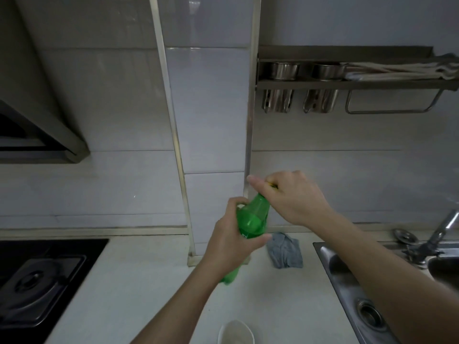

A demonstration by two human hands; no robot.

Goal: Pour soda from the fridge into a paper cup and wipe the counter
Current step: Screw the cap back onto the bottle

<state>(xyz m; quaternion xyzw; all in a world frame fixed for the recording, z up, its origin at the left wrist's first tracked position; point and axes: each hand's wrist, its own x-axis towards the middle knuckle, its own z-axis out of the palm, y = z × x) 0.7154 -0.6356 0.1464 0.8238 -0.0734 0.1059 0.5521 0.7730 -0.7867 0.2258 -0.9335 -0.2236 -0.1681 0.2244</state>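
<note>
Left hand (232,240) wrapped around green soda bottle (252,217), steadying it above the counter (149,281); right hand (289,197) pinched on the cap, probably to twist. Paper cup (236,332) waiting close below, ready for pouring; grey cloth (285,253) parked beside the sink (347,281), likely for wiping.

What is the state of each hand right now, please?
Left hand: closed around the green bottle.
Right hand: closed on the bottle's cap.

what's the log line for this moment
left hand grips green bottle | right hand on cap | paper cup waiting | cloth untouched
</note>
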